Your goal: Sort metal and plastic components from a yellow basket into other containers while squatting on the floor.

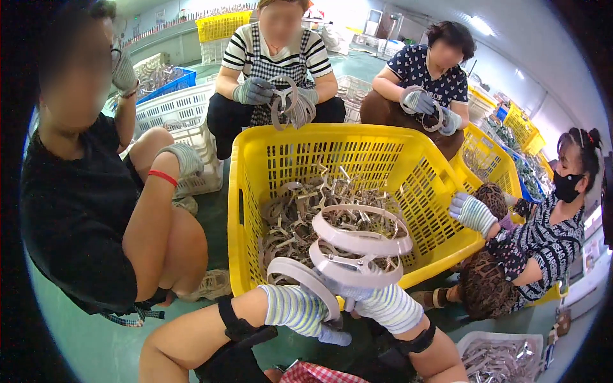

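My left hand (pixel 295 311), in a striped knit glove, is closed round a flat beige ring (pixel 305 274) at the near edge of the yellow basket. Beside it, my gloved right hand (pixel 391 307) grips a wider beige ring (pixel 354 270) from below; its fingers are mostly hidden. Another beige ring (pixel 357 240) sits just above that one, and I cannot tell whether the right hand holds it too. Below and behind them, a heap of similar rings with metal brackets (pixel 313 204) lies in the yellow basket (pixel 332 132).
Several gloved co-workers sit round the basket; two at the far side hold rings (pixel 284 105) (pixel 412 99). One co-worker's hand (pixel 472 212) rests at the basket's right rim. White crates (pixel 185 108) stand at the left, and a white crate of metal parts (pixel 501 360) is at the lower right.
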